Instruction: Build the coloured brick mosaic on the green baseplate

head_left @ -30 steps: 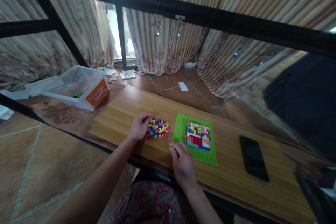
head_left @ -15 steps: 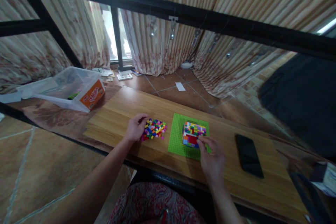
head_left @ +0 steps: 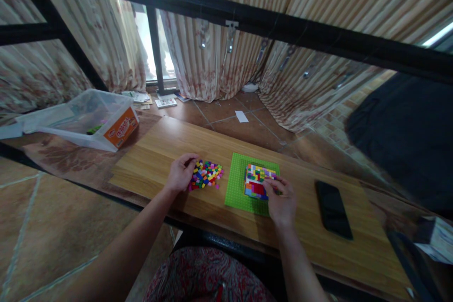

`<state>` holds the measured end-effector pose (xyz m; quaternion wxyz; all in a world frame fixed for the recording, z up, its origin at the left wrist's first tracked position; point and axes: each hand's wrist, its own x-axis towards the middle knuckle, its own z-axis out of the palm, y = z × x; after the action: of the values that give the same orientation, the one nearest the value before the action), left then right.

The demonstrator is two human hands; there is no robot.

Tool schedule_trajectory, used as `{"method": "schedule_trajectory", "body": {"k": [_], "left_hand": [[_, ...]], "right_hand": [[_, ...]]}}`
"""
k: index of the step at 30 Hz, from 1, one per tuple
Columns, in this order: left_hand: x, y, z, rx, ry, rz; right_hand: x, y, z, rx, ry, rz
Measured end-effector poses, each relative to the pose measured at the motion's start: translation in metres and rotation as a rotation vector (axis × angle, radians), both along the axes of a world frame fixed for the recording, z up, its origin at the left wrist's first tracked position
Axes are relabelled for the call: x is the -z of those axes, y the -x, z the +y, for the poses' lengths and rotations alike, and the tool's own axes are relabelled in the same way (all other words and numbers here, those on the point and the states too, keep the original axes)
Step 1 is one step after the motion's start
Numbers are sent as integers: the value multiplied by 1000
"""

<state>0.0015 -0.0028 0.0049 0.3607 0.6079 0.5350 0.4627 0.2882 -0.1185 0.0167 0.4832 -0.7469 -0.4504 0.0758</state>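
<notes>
A green studded baseplate (head_left: 233,193) lies on the wooden board, bearing a squarish build of multicoloured toy bricks (head_left: 252,175) with a red patch near its front. Over the right side of that build is my right hand (head_left: 282,202), its thumb and fingertips brought together. Whatever sits in this pinch is too small to make out. To the left, a loose pile of small toy bricks (head_left: 207,174) is spread on the wood. My left hand (head_left: 180,173) rests against the pile's left edge, fingers curled and thumb close to them; what they hold, if anything, is hidden.
A black phone (head_left: 333,208) lies on the right of the wooden board (head_left: 141,160). Beyond the board's left end stands a clear plastic bin (head_left: 81,139) with an orange label. A dark metal bar (head_left: 262,19) crosses above, in front of striped curtains (head_left: 244,71).
My right hand has shifted slightly left and up across the brick build, covering more of its middle. My left hand stays by the pile. The whole view has drifted a little.
</notes>
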Motion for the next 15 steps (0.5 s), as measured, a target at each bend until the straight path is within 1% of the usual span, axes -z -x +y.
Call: {"method": "schedule_trajectory", "body": {"k": [7, 15], "left_hand": [[0, 0, 0, -10, -2, -5], [2, 0, 0, -1, -4, -31]], "right_hand": [[6, 0, 3, -7, -30, 190], [8, 0, 2, 12, -22, 210]]}}
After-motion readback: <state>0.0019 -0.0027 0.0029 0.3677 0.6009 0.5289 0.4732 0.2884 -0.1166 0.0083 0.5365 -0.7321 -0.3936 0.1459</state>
